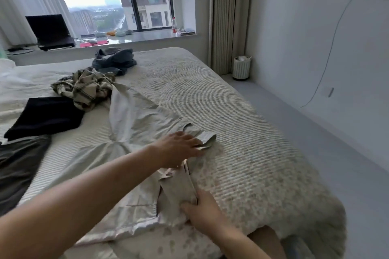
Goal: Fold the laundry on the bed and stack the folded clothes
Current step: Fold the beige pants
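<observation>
The pale garment (134, 132) lies spread on the bed (242, 132), long axis running from the near edge toward the window, its far end pointing at the plaid heap (88, 88). The left hand (179, 147) presses flat, fingers extended, on a folded-over flap, probably to hold the crease. The right hand (204, 212) pinches the near fabric edge, likely to draw it taut. A folded dark item (46, 118) lies well to the left.
</observation>
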